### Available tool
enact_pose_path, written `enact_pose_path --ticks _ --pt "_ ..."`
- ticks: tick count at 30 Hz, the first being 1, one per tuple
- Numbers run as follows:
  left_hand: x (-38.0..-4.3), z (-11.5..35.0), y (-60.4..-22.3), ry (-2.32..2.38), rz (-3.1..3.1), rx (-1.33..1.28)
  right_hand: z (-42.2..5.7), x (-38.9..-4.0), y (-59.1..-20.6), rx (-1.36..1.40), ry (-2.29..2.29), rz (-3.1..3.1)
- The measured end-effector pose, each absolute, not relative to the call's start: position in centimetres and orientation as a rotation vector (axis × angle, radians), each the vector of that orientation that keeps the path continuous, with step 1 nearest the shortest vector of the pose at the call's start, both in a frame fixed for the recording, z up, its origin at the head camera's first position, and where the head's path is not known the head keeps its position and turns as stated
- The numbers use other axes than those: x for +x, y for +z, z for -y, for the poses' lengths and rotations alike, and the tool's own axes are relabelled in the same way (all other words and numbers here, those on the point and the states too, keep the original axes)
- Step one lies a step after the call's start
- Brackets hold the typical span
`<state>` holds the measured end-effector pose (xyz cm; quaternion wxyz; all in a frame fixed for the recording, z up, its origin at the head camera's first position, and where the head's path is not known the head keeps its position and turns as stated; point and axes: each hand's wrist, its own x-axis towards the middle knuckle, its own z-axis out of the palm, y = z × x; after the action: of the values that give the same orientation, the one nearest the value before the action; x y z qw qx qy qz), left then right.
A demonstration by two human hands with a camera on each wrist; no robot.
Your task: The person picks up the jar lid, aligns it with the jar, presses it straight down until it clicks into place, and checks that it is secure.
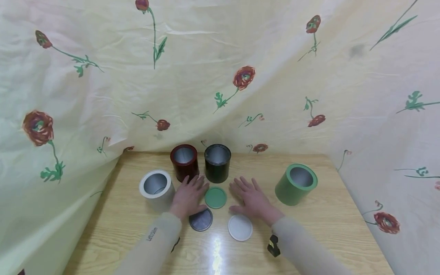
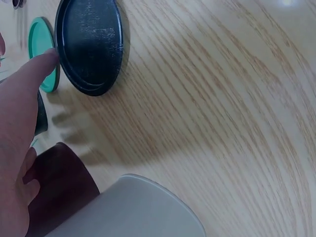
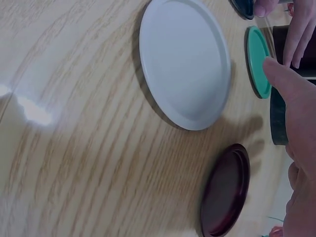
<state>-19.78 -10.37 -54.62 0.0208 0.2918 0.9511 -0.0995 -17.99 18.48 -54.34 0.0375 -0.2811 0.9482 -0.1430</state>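
Note:
My left hand (image 1: 188, 195) is palm down with spread fingers, between the white canister (image 1: 159, 200) and the green lid (image 1: 215, 197). Its fingertips overlap the foot of the dark red canister (image 1: 186, 170), and its thumb is near the black lid (image 1: 201, 220). To the right of the green lid my right hand (image 1: 251, 199) is likewise spread, holding nothing. The white lid (image 1: 240, 228) lies just below its thumb. A dark red lid (image 3: 225, 191) shows in the right wrist view; in the head view the right hand and forearm hide it.
An uncapped black canister (image 1: 217, 170) stands at the back beside the dark red one. The green canister (image 1: 292, 189), also uncapped, is on the right. Behind the wooden table (image 1: 330, 229) hangs a flowered cloth (image 1: 206, 76), which also runs along both sides.

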Motion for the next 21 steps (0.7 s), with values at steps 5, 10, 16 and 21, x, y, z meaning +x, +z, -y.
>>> enact_pose_path --ticks 5,10,16,21 --pt "-19.9 10.2 -54.7 -0.294 -2.926 0.908 -18.1 -18.1 -54.6 -0.844 -0.414 -2.883" --pt "-20.0 10.2 -54.6 -0.271 -2.923 0.918 -17.8 -18.1 -54.6 -0.824 -0.37 -2.864" --pt "-20.4 10.2 -54.4 -0.264 -2.925 0.94 -17.6 -18.4 -55.3 -0.845 -0.392 -2.866" --pt "-20.6 10.1 -54.3 -0.287 -2.911 0.943 -17.7 -18.8 -56.2 -0.862 -0.406 -2.862"
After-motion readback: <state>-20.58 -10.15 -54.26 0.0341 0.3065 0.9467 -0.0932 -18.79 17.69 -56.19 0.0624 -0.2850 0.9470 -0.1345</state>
